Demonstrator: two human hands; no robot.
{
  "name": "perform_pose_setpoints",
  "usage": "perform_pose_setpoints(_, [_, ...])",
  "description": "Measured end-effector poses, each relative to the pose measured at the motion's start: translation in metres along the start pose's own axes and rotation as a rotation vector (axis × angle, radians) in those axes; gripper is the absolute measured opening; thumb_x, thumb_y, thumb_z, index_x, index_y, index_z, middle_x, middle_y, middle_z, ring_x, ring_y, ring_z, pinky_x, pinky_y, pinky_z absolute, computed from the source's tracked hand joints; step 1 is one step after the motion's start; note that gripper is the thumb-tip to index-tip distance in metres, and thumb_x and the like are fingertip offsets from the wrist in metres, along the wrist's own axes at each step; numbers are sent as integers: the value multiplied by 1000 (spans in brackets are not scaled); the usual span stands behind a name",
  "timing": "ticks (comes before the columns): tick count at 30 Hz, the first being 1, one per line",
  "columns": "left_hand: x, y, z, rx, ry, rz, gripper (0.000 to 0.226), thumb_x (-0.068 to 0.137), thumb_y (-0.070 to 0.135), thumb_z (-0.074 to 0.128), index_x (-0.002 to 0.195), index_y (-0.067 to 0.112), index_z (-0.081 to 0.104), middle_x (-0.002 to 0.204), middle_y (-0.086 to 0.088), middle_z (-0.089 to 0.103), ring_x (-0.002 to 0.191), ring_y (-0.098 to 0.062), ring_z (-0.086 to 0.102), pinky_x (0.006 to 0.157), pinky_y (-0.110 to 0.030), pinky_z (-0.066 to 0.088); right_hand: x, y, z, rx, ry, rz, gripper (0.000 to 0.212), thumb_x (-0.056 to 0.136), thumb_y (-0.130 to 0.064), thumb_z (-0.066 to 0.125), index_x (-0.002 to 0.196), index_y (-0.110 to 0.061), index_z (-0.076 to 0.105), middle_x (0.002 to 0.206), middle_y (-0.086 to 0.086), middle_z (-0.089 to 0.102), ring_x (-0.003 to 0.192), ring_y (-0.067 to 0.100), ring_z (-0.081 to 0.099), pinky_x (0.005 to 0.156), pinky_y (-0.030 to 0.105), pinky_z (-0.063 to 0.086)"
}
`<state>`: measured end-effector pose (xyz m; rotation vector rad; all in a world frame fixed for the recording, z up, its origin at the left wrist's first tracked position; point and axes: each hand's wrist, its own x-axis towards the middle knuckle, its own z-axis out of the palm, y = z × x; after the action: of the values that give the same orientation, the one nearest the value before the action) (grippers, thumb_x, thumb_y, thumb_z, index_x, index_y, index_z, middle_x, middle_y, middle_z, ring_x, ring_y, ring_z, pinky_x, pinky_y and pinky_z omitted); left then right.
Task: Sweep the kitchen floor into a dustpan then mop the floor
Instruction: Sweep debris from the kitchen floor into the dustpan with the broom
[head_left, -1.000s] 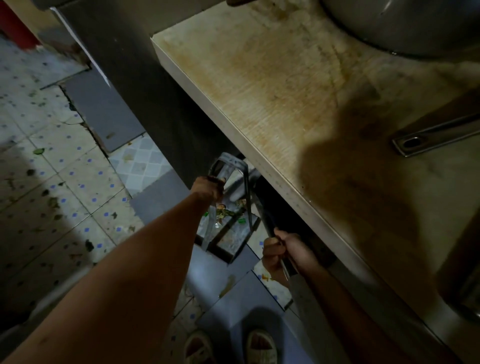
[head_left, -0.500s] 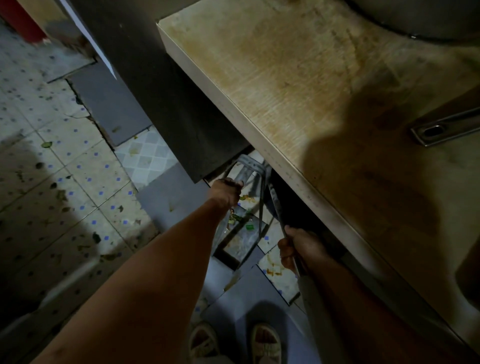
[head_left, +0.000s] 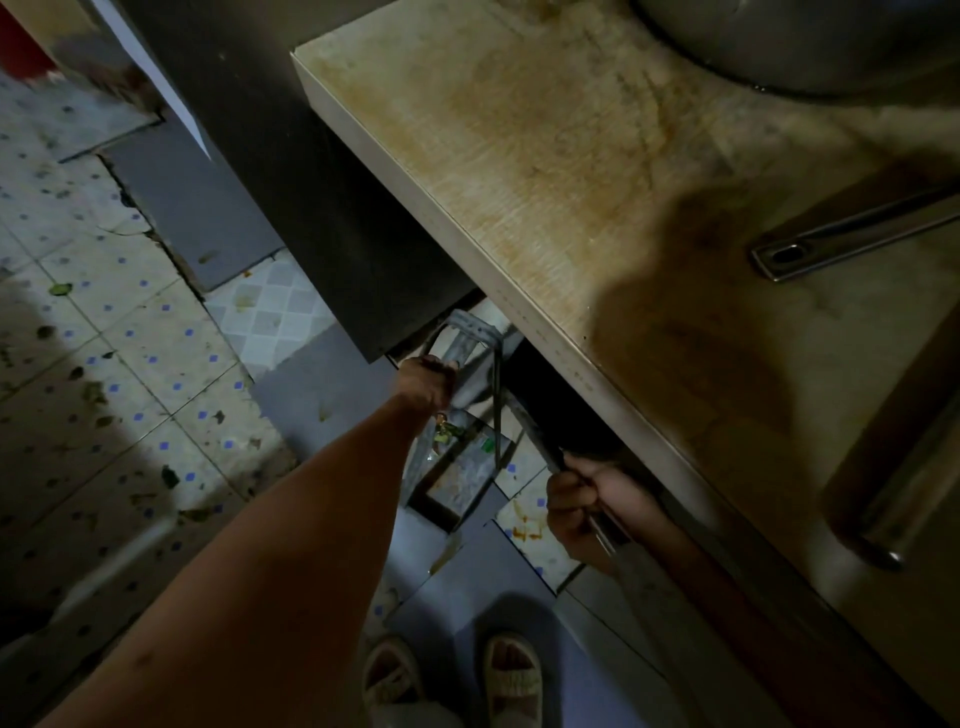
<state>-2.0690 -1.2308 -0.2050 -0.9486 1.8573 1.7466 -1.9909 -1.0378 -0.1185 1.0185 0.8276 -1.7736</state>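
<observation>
A metal dustpan (head_left: 457, 475) sits on the floor under the counter edge, with green and brown scraps in it. My left hand (head_left: 427, 382) grips its upright handle (head_left: 470, 338). My right hand (head_left: 582, 501) grips a thin broom handle (head_left: 530, 431) that runs up and back under the counter; the broom's head is hidden in the dark there. Leaf bits and dirt specks lie scattered on the patterned floor tiles (head_left: 119, 374) to the left.
A worn wooden countertop (head_left: 597, 171) overhangs the dustpan on the right, with a metal pan handle (head_left: 841, 244) and a large metal bowl (head_left: 810, 41) on it. A dark cabinet panel (head_left: 291, 182) stands behind. My sandalled feet (head_left: 452, 680) stand on grey tiles below.
The view has shifted a little. My left hand and the dustpan handle have moved further back under the counter edge. My right hand keeps its grip on the broom handle.
</observation>
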Motion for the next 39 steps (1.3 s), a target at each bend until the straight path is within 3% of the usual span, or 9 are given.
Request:
perform_pose_setpoints(6, [7,-3,1,140,92,-27,31,98,17,48,67,14,48,68,-7,51,59,-15,48,69,-30,46,12,6,8,7,140,-158,39,102,-31,33,67,-14,38,30,-6,36,22,5,30,29,6,24])
perform_pose_setpoints(9, [9,1,-4,82,7,42,30,92,-2,51,68,17,49,70,0,49,61,-11,47,63,-24,45,24,-5,10,-48,147,-146,44,103,-32,29,63,-14,32,27,-6,33,19,5,27,27,8,21])
perform_pose_setpoints(17, [2,-2,-14,84,41,36,31,91,-1,53,68,20,48,71,1,50,62,-10,47,61,-24,44,30,3,2,-28,74,-115,43,103,-30,28,65,-14,35,30,-6,37,21,3,32,27,7,25])
perform_pose_setpoints(21, [1,-5,-17,198,125,-35,23,93,21,58,70,17,53,85,-9,60,73,-18,58,77,-34,53,34,6,3,-26,75,-103,41,103,-30,30,66,-14,35,31,-6,38,22,4,33,28,7,27])
perform_pose_setpoints(24, [6,-8,-18,303,162,-8,28,95,28,55,69,17,52,74,-5,57,66,-15,54,62,-25,47,35,5,6,11,65,-137,37,102,-28,32,68,-14,35,31,-5,39,22,4,34,28,7,27])
perform_pose_setpoints(27, [7,-6,-15,209,127,-27,26,94,20,56,69,16,51,76,-6,56,69,-16,54,68,-27,49,33,5,6,-22,63,-126,37,102,-29,31,68,-14,35,31,-6,39,22,4,33,28,7,27])
perform_pose_setpoints(32, [1,-3,-13,480,134,28,30,97,31,49,86,6,61,90,-14,59,80,-26,57,73,-33,50,29,6,7,-102,87,-69,38,102,-28,30,67,-15,34,31,-6,38,21,4,32,28,6,26])
perform_pose_setpoints(36, [3,-8,-14,511,139,32,31,98,31,48,69,17,48,81,-9,55,63,-16,50,58,-25,43,35,9,-1,-238,144,-38,41,103,-27,29,64,-15,31,29,-6,34,21,4,30,28,6,25])
perform_pose_setpoints(39, [6,-9,-11,360,102,49,28,96,15,50,69,20,47,83,-7,55,62,-12,48,64,-26,44,35,6,-8,-323,185,-56,45,102,-28,29,60,-15,28,28,-6,31,21,4,29,28,6,24])
